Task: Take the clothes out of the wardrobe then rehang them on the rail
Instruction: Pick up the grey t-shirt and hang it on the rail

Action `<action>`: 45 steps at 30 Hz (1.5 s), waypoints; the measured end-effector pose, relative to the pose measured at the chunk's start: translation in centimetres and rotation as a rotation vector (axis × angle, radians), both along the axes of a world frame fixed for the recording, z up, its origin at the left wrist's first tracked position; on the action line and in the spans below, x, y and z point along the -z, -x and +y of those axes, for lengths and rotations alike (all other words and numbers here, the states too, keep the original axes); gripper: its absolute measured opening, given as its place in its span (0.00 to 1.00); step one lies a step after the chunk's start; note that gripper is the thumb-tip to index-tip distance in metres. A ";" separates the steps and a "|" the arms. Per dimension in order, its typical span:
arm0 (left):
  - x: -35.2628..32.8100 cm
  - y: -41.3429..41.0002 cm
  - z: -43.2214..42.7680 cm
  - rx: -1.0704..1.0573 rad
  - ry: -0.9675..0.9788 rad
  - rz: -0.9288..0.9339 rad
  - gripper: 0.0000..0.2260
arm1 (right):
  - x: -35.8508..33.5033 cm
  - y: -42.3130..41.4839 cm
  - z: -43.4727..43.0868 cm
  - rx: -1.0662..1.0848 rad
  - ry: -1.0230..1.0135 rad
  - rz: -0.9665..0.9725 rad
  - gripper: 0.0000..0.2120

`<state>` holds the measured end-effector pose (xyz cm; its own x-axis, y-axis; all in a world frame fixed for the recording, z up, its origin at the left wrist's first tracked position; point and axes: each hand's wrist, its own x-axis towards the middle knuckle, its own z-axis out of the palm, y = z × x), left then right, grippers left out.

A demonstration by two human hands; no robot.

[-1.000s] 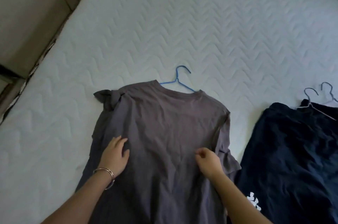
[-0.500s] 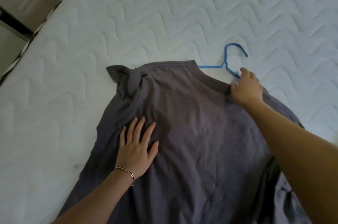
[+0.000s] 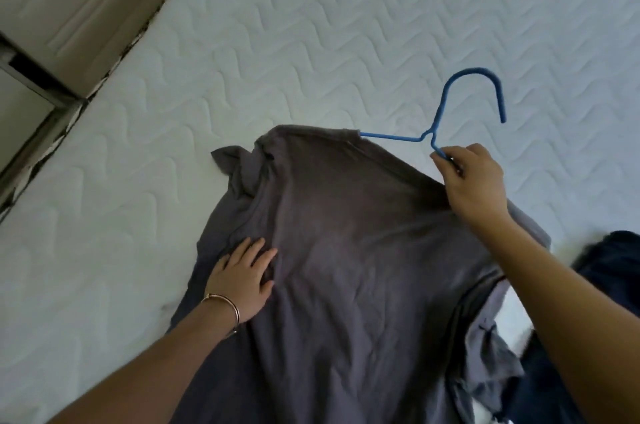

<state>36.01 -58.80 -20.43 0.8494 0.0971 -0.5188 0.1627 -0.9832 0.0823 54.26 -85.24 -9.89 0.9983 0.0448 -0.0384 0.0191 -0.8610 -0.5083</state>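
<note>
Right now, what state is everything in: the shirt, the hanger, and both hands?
Grey shirt: spread on the mattress, left sleeve bunched.
Blue hanger: inside the shirt's neck, hook sticking out.
Right hand: fingers pinch the hanger below the hook.
Left hand: flat, pressing on the shirt.

a matt grey cloth shirt (image 3: 346,268) lies creased on a white quilted mattress (image 3: 311,43), with a smooth blue coated hanger (image 3: 446,105) and a shiny metal bangle (image 3: 227,302).
</note>
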 end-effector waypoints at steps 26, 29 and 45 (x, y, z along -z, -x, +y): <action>-57.5 5.4 -1.5 0.246 0.449 -0.893 0.07 | -44.6 21.2 -2.4 -0.317 -0.286 -0.093 0.11; -60.9 8.7 -1.4 0.204 0.410 -0.957 0.08 | -46.9 21.5 -2.0 -0.363 -0.409 -0.176 0.08; -70.0 26.1 7.2 -0.492 0.204 -1.249 0.11 | -57.8 29.0 17.0 -0.736 -0.638 -0.786 0.16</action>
